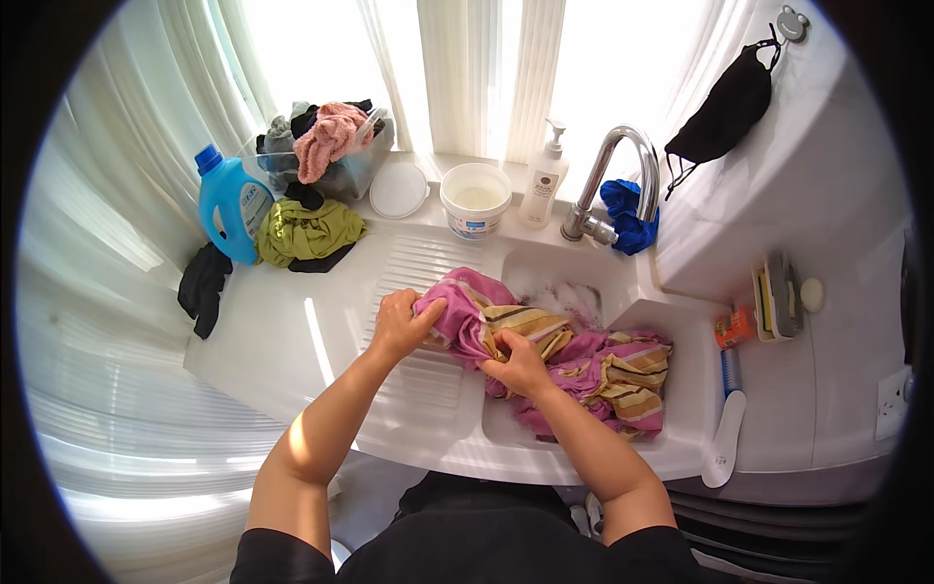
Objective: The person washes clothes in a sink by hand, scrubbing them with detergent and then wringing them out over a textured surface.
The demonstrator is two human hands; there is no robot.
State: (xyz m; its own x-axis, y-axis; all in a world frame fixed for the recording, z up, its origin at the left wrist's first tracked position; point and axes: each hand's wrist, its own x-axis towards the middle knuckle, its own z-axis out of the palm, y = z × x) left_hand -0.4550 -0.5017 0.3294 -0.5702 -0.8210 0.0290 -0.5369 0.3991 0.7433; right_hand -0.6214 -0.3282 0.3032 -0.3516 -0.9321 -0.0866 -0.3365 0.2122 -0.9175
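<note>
A pink cloth with yellow and brown stripes (623, 380) lies bunched in the white sink (496, 428), one end drawn up over the ribbed washboard (428, 384). My left hand (401, 326) is closed on that raised end. Gripping a fold nearer the basin, my right hand (516, 364) has its fingers pinched on the striped part. Soap suds (569, 300) show in the water behind the cloth. What the cloth hides on the sink's bottom I cannot see.
Behind the sink stand a white tub (476, 200), its lid (399, 189), a pump bottle (543, 185) and a chrome faucet (623, 146). At left are a blue detergent jug (232, 206), a green garment (306, 232) and a full clothes bin (365, 170). A white-handled brush (725, 438) lies right.
</note>
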